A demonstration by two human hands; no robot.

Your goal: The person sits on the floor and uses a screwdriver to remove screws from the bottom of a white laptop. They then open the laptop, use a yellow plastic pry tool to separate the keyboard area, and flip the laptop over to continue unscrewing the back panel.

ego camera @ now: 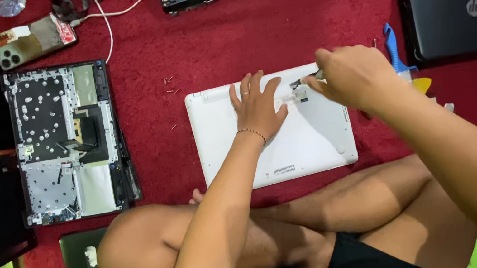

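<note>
A white laptop base (309, 142) lies bottom-up on the red carpet (273, 28), just in front of the person's crossed legs; its near edge almost meets the shins, while its far and left edges face bare carpet. To its left there is open carpet as far as an opened laptop chassis (66, 141) with its inner metal plate showing, and a few tiny screws (169, 85) lie loose in that gap. To the right the room is tighter: a blue pry tool (393, 48) and a yellow pick (422, 85) sit just beside the base's right edge, with a closed black laptop (462, 9) beyond them.

The left hand (258, 107) rests flat on the white base, fingers spread and released, pressing near its far edge. The right hand (353, 76) is clenched around a thin dark tool (312, 77) (a small screwdriver, by its look), whose tip meets the base near the far edge, just right of the left fingertips.

A phone (32, 40) with a white cable (108, 21) lies at the far left.
</note>
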